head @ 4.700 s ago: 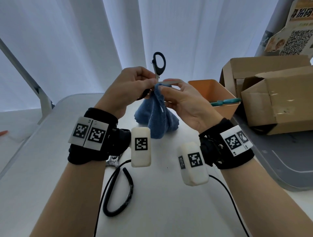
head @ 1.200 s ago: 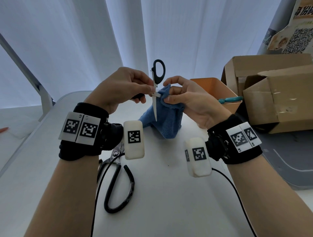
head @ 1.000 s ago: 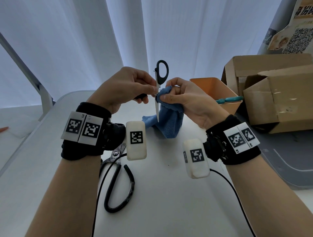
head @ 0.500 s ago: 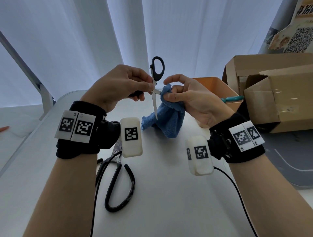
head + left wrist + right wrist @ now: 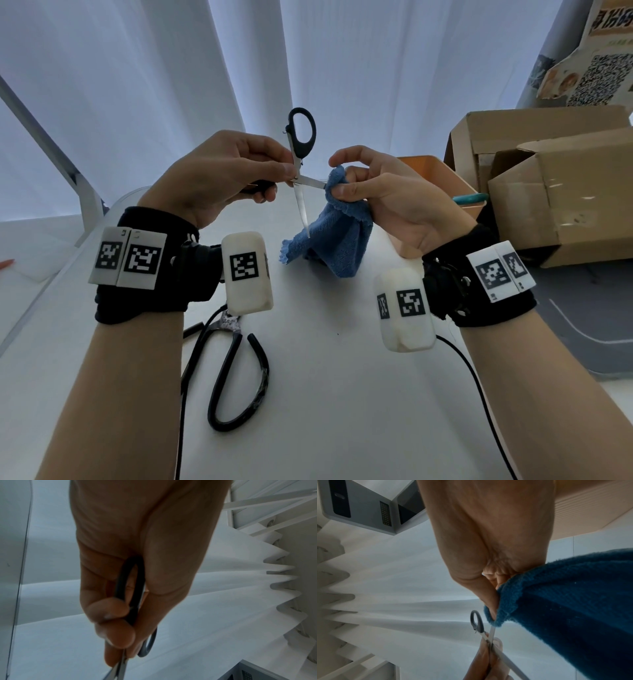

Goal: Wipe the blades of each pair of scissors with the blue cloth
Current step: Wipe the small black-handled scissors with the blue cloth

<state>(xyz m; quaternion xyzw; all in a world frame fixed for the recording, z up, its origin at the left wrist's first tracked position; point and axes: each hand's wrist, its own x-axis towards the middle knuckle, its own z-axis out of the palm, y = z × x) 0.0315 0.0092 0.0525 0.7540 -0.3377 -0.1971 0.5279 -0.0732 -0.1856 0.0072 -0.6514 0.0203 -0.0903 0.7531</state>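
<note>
My left hand (image 5: 239, 174) grips small black-handled scissors (image 5: 301, 144) near the pivot, held above the table with the blades spread wide. One blade points down; the other points right into the blue cloth (image 5: 339, 233). My right hand (image 5: 380, 192) pinches the cloth around that blade's tip, and the rest of the cloth hangs down to the table. In the left wrist view my fingers curl round one black handle loop (image 5: 132, 588). The right wrist view shows the cloth (image 5: 565, 608) bunched over the blade (image 5: 492, 632).
A second, larger pair of black scissors (image 5: 236, 373) lies on the white table (image 5: 342, 394) under my left wrist. An orange bin (image 5: 435, 178) holding a teal-handled pair (image 5: 469, 198) stands behind my right hand. Cardboard boxes (image 5: 561, 192) sit at the right. Wrist cables trail over the table.
The cloth in my right hand has slid outward along the sideways blade toward its tip, after being pressed near the pivot a second ago. The scissors stay spread in my left hand.
</note>
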